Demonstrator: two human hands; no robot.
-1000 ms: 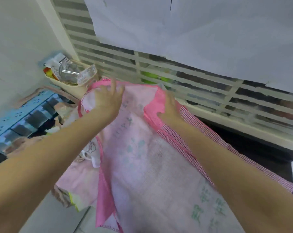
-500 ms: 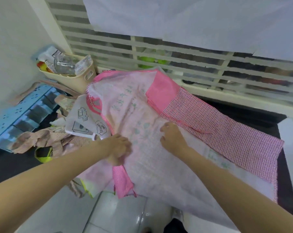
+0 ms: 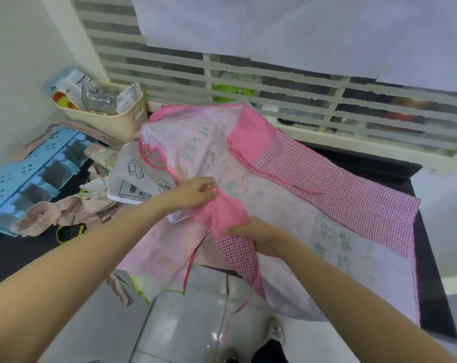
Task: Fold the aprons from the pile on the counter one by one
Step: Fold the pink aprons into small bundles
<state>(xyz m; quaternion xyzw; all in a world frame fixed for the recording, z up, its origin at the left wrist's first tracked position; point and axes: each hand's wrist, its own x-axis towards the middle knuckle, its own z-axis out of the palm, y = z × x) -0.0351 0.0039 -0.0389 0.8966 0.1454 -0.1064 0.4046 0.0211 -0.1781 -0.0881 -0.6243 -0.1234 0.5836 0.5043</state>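
While the pink apron (image 3: 287,184) lies spread on the counter (image 3: 395,166), both hands pinch its near flap: left hand (image 3: 193,191), right hand (image 3: 258,235). Folding seems barely begun; the pile (image 3: 96,195) left of the apron waits unfolded.

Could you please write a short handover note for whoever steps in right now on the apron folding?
Left hand: pinches the near edge of the pink apron, lifted off the counter.
Right hand: grips the same bunched edge where the checked trim begins.
The pink apron lies spread, pale side up, across the black counter, its near part and ties hanging over the front.
The pile of other aprons sits to the left, by the blue rack and beige basket.
Done: apron spread out; no folded apron shows in the picture.
Left: fold this one, then the pile one by one.
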